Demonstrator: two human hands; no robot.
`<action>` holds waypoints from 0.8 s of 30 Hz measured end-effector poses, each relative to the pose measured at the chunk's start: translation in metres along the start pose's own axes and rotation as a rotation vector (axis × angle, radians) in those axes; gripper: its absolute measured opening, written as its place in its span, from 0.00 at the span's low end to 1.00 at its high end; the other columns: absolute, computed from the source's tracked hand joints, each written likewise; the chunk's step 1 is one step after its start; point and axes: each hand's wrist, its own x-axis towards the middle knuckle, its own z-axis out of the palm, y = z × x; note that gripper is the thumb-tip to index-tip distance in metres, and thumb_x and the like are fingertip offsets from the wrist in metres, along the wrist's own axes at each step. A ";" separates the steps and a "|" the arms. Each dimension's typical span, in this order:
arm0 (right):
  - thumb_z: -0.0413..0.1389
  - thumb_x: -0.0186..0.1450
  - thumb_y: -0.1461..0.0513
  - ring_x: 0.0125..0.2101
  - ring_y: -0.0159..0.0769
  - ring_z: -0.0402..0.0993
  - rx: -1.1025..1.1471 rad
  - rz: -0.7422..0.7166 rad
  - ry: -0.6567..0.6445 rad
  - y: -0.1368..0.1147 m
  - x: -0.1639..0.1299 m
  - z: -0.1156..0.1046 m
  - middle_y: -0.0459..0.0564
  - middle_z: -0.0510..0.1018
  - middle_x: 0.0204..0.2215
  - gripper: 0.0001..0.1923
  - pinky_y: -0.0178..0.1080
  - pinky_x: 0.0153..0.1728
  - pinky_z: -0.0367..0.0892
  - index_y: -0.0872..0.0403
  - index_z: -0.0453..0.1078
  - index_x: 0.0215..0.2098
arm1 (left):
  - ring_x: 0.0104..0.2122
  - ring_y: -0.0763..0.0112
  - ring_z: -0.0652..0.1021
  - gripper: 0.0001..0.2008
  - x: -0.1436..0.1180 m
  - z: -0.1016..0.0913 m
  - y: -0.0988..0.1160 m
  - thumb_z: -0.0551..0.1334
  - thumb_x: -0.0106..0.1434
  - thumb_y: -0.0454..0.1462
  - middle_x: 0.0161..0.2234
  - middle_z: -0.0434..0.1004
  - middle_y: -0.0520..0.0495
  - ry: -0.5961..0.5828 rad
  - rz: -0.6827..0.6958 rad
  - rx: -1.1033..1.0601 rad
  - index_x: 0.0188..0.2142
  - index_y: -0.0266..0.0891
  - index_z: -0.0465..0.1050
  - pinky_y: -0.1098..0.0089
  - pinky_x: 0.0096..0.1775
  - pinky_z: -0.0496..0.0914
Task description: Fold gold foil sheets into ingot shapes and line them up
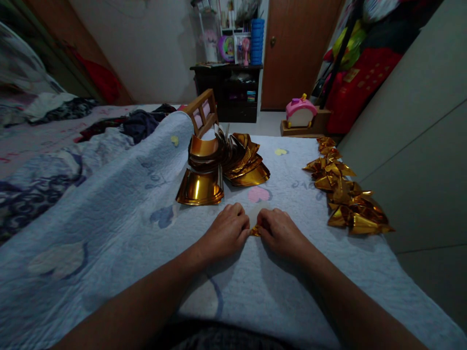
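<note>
My left hand (226, 231) and my right hand (279, 231) rest side by side on a pale blue quilt (120, 209), fingers curled over one small piece of gold foil paper (255, 232). Only a gold corner shows between the two hands; the rest is hidden under my fingers. Just beyond my hands lies a fanned stack of gold foil sheets (200, 187), with a second curled heap of sheets (242, 163) behind it. To the right, a row of folded gold paper pieces (345, 192) runs along the quilt's edge.
A wooden frame (202, 112) stands behind the gold sheets. Crumpled clothes and bedding (138, 124) lie at the left. A grey wardrobe wall (412, 141) borders the right. Beyond the quilt stand a dark cabinet (233, 92), a pink toy house (299, 111) and a brown door (295, 48).
</note>
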 end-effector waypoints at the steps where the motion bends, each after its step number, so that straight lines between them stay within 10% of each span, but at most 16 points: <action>1: 0.54 0.65 0.67 0.33 0.37 0.64 -0.005 0.001 0.002 -0.001 0.000 0.000 0.49 0.73 0.29 0.04 0.38 0.36 0.53 0.54 0.69 0.34 | 0.43 0.62 0.68 0.05 0.000 0.000 0.001 0.58 0.66 0.33 0.39 0.68 0.45 -0.003 -0.011 0.000 0.33 0.39 0.70 0.61 0.46 0.66; 24: 0.54 0.67 0.66 0.34 0.38 0.66 -0.073 -0.029 -0.026 -0.001 0.000 0.001 0.50 0.77 0.30 0.06 0.40 0.36 0.52 0.54 0.72 0.33 | 0.44 0.61 0.65 0.02 -0.003 0.009 0.000 0.58 0.66 0.35 0.42 0.67 0.46 0.013 -0.073 -0.005 0.36 0.40 0.69 0.59 0.47 0.64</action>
